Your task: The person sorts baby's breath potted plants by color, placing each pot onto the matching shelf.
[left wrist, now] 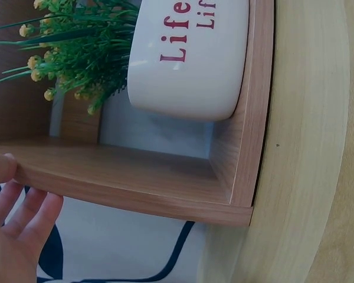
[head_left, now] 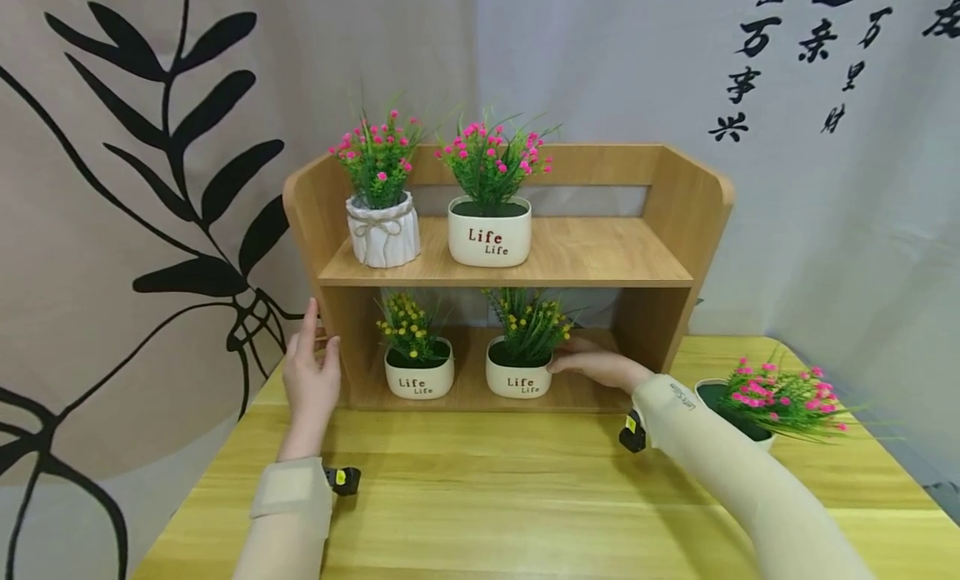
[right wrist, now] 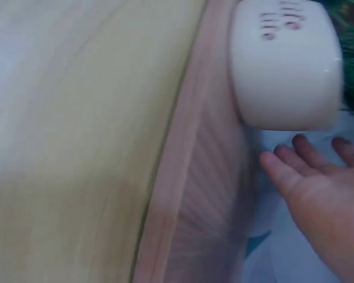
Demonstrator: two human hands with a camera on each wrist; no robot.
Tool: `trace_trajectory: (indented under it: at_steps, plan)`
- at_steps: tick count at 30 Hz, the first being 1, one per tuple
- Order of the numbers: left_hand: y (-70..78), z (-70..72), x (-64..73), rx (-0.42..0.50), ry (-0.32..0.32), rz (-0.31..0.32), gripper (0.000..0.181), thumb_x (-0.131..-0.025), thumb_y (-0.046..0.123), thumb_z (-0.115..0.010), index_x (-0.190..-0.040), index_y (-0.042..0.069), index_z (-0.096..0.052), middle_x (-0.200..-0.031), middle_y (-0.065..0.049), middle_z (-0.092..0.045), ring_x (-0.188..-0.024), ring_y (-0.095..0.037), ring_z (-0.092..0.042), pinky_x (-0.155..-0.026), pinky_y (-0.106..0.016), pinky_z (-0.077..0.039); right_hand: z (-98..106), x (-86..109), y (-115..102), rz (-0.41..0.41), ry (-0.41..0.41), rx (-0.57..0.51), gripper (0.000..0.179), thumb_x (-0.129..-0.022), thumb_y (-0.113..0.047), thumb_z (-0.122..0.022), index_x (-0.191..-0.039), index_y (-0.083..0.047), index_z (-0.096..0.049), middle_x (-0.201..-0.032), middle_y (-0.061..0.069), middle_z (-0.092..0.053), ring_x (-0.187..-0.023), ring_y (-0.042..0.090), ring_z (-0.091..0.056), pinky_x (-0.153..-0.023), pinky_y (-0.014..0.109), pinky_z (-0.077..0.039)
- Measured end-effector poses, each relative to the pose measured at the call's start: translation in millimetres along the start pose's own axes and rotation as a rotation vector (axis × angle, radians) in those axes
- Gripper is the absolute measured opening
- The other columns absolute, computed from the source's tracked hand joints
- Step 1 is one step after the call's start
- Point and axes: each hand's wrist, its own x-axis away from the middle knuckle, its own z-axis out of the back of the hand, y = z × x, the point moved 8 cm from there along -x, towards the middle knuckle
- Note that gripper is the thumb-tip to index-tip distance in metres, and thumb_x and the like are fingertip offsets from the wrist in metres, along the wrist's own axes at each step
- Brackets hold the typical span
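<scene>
A two-tier wooden shelf (head_left: pixel 487 272) stands on the table. My left hand (head_left: pixel 311 384) is at its left side panel; in the left wrist view the thumb (left wrist: pixel 5 167) lies on the panel's edge and the fingers are on its outer face. On the lower tier, a white "Life" flowerpot (head_left: pixel 519 380) with yellow flowers stands right of centre. My right hand (head_left: pixel 600 367) reaches in beside its right side, fingers extended; in the right wrist view the fingertips are close to the pot wall (right wrist: pixel 289 76). A matching yellow-flowered pot (head_left: pixel 420 380) stands to its left.
On the upper tier are a white twine-tied pot (head_left: pixel 384 230) and a "Life" pot (head_left: pixel 489 238), both with pink flowers. Another pink-flowered pot (head_left: pixel 738 413) is on the table (head_left: pixel 487 497) at right, beside my right forearm. A patterned curtain (head_left: pixel 600 63) hangs behind.
</scene>
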Motion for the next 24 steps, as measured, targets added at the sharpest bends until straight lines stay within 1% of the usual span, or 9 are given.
trace_trajectory:
  at_steps: [2,4,5,7,11,15,19,22,24]
  plan:
    - [-0.1,0.5,0.6,-0.002,0.001,0.002,0.07,-0.095,0.002,-0.059,-0.153,0.029,-0.032,-0.108,-0.025,-0.054,-0.095,-0.039,-0.059,-0.07,-0.045,-0.05,1,9.1,-4,0.038,-0.001,-0.029,0.088,-0.093,-0.022,-0.064,-0.153,0.003,-0.005,-0.156,0.025,-0.02,-0.142,0.039,-0.021,-0.114,0.051,-0.02]
    - [0.1,0.8,0.9,-0.003,0.001,0.001,0.069,-0.095,0.002,-0.059,-0.153,0.029,-0.032,-0.108,-0.025,-0.054,-0.095,-0.039,-0.059,-0.07,-0.045,-0.05,3,19.8,-8,0.086,-0.003,-0.031,0.086,-0.095,-0.021,-0.062,-0.154,0.002,-0.003,-0.155,0.025,-0.022,-0.141,0.039,-0.022,-0.113,0.051,-0.021]
    - [0.2,0.8,0.8,-0.002,0.001,0.0,0.069,-0.095,0.002,-0.059,-0.153,0.028,-0.032,-0.108,-0.025,-0.054,-0.095,-0.039,-0.06,-0.07,-0.045,-0.05,4,26.3,-9,0.103,0.005,-0.02,0.086,-0.095,-0.021,-0.061,-0.154,0.001,-0.003,-0.154,0.026,-0.022,-0.141,0.04,-0.023,-0.113,0.052,-0.023]
    - [0.8,0.8,0.6,-0.004,0.002,-0.001,0.069,-0.095,0.001,-0.059,-0.153,0.028,-0.032,-0.108,-0.025,-0.054,-0.095,-0.039,-0.06,-0.069,-0.044,-0.05,4,40.2,-13,0.13,0.019,0.021,0.083,-0.094,-0.021,-0.061,-0.154,0.0,-0.009,-0.153,0.028,-0.024,-0.139,0.042,-0.026,-0.11,0.052,-0.027]
    - [1.2,-0.1,0.3,0.002,0.001,0.008,0.07,-0.095,0.001,-0.058,-0.153,0.029,-0.032,-0.109,-0.025,-0.054,-0.096,-0.039,-0.06,-0.069,-0.044,-0.05,1,73.7,-18,0.148,0.042,0.116,0.08,-0.094,-0.022,-0.062,-0.153,0.003,-0.014,-0.151,0.032,-0.026,-0.136,0.046,-0.029,-0.106,0.054,-0.034]
    - [0.0,0.4,-0.3,0.006,-0.003,0.016,0.07,-0.095,0.001,-0.058,-0.153,0.029,-0.031,-0.109,-0.025,-0.054,-0.097,-0.039,-0.06,-0.07,-0.043,-0.049,-5,105.3,-20,0.146,0.052,0.176,0.076,-0.094,-0.022,-0.064,-0.152,0.002,-0.02,-0.148,0.03,-0.031,-0.134,0.047,-0.032,-0.102,0.053,-0.039]
    - [-0.4,1.4,-0.5,-0.002,0.0,0.017,0.069,-0.096,0.002,-0.058,-0.153,0.029,-0.031,-0.11,-0.025,-0.054,-0.097,-0.038,-0.059,-0.068,-0.041,-0.047,-10,134.8,-19,0.188,0.068,0.254,0.073,-0.093,-0.023,-0.066,-0.149,0.005,-0.028,-0.143,0.031,-0.039,-0.128,0.049,-0.04,-0.096,0.044,-0.046]
    - [-0.6,1.8,0.0,-0.001,-0.001,0.024,0.069,-0.096,0.002,-0.058,-0.153,0.031,-0.031,-0.111,-0.025,-0.054,-0.097,-0.039,-0.059,-0.068,-0.041,-0.046,-12,155.0,-17,0.252,0.061,0.255,0.068,-0.094,-0.017,-0.065,-0.146,0.009,-0.03,-0.14,0.034,-0.04,-0.122,0.05,-0.045,-0.091,0.035,-0.05]
    - [-1.0,1.1,-0.1,0.003,-0.005,0.025,0.07,-0.096,0.002,-0.057,-0.153,0.03,-0.03,-0.112,-0.026,-0.054,-0.098,-0.04,-0.058,-0.069,-0.043,-0.048,-11,167.6,-14,0.298,0.052,0.231,0.065,-0.093,-0.01,-0.064,-0.145,0.01,-0.03,-0.139,0.033,-0.042,-0.121,0.042,-0.05,-0.089,0.031,-0.051]
